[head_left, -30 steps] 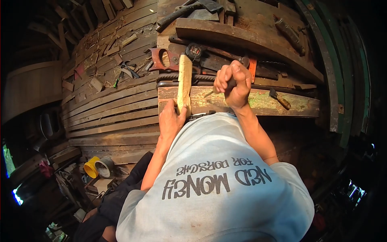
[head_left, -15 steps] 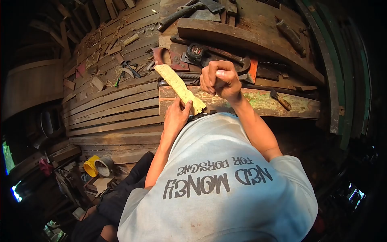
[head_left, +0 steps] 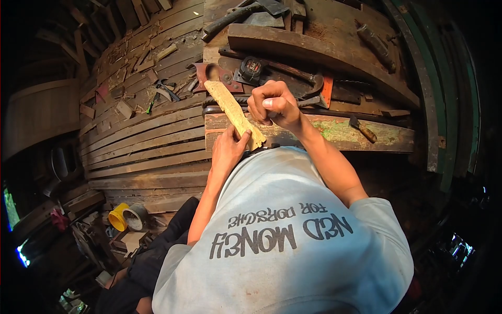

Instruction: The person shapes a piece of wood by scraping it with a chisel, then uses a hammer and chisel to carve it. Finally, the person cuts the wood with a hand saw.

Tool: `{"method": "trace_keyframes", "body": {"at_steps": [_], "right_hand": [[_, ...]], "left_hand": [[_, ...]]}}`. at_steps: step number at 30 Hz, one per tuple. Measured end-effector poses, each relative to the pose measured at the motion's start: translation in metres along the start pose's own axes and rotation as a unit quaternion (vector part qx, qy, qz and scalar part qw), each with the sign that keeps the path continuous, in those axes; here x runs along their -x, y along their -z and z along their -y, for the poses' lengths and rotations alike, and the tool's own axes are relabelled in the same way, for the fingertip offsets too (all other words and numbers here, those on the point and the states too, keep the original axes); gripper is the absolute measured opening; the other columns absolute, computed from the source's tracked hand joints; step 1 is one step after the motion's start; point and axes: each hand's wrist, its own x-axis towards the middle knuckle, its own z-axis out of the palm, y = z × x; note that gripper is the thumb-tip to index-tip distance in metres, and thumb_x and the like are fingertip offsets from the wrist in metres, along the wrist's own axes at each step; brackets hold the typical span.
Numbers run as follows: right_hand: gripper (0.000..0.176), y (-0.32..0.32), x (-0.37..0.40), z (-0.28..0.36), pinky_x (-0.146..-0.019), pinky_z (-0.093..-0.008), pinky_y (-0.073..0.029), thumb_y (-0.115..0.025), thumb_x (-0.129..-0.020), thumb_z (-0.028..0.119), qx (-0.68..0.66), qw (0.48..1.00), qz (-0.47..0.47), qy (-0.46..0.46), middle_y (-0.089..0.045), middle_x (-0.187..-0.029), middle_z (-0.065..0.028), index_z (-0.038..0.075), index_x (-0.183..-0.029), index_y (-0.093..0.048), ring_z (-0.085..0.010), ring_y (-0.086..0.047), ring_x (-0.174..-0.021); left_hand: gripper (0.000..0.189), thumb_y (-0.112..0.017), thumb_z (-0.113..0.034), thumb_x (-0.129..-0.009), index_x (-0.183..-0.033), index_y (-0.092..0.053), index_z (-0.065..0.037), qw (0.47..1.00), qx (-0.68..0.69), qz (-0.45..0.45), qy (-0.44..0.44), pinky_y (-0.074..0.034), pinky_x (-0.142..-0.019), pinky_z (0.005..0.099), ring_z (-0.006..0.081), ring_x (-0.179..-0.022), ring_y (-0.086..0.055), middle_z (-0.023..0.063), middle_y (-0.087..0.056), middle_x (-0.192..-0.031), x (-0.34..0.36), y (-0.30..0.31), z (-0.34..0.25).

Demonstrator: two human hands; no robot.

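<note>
A pale yellow, carved-looking strip of wood (head_left: 228, 106) slants across the bench's near edge, its lower end close to my shirt. My left hand (head_left: 228, 148) grips that lower end, thumb on top and the other fingers underneath. Just right of the strip, my right hand (head_left: 274, 104) hovers with its fingers curled tight and the thumb pressed against them. Whatever it may hold is hidden inside the fist. Behind the hands lie a black tape measure (head_left: 251, 69) and a handsaw's reddish handle (head_left: 226, 79).
A thick curved board (head_left: 314, 55) spans the bench behind the tools. A short wooden-handled blade (head_left: 363, 130) rests on the worn front plank (head_left: 324, 125). Wood scraps (head_left: 125, 109) litter the slatted boards at left. A yellow bucket (head_left: 118, 216) stands lower left.
My right hand has shifted slightly left, nearer the wood strip, still curled. The strip's upper end has moved slightly right, and my left hand keeps its grip.
</note>
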Motion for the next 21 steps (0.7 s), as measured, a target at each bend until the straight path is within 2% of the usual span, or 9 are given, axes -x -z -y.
{"method": "trace_keyframes", "body": {"at_steps": [9, 11, 19, 21], "right_hand": [[0.033, 0.000, -0.001, 0.001, -0.038, -0.0252, -0.031, -0.047, -0.076, 0.022, -0.011, 1.000, -0.002, 0.003, -0.043, -0.046, -0.0073, 0.000, -0.053, -0.040, -0.0113, -0.037, -0.038], [0.033, 0.000, -0.003, 0.001, -0.038, -0.0252, -0.031, -0.046, -0.078, 0.022, 0.003, 1.000, -0.007, -0.017, -0.042, -0.046, -0.0073, 0.000, -0.054, -0.041, -0.0114, -0.037, -0.038], [0.035, 0.007, -0.011, -0.007, -0.037, -0.0247, -0.030, -0.043, -0.083, 0.023, -0.055, 0.997, -0.046, -0.004, -0.041, -0.045, -0.0064, 0.000, -0.056, -0.042, -0.0104, -0.036, -0.038], [0.037, 0.005, -0.009, -0.005, -0.037, -0.0250, -0.030, -0.042, -0.084, 0.024, -0.016, 0.999, -0.032, 0.003, -0.041, -0.045, -0.0059, 0.000, -0.056, -0.042, -0.0104, -0.035, -0.038]], "left_hand": [[0.043, -0.060, -0.039, -0.087, -0.082, -0.058, 0.004, 1.000, -0.001, 0.003, -0.006, -0.045, -0.062, 0.0449, 0.0384, -0.067, -0.061, 0.0202, -0.061, -0.068, 0.002, 0.001, -0.001], [0.043, -0.060, -0.039, -0.088, -0.082, -0.058, 0.004, 1.000, -0.015, 0.000, -0.009, -0.045, -0.062, 0.0448, 0.0387, -0.067, -0.061, 0.0205, -0.061, -0.068, 0.002, 0.001, -0.003], [0.041, -0.057, -0.037, -0.090, -0.085, -0.057, 0.004, 0.999, -0.033, 0.010, -0.017, -0.045, -0.064, 0.0453, 0.0391, -0.070, -0.061, 0.0208, -0.062, -0.071, 0.002, 0.000, 0.000], [0.041, -0.057, -0.037, -0.090, -0.086, -0.057, 0.003, 0.999, -0.035, 0.018, -0.013, -0.045, -0.064, 0.0454, 0.0390, -0.071, -0.061, 0.0208, -0.062, -0.072, 0.002, 0.000, -0.001]]}}
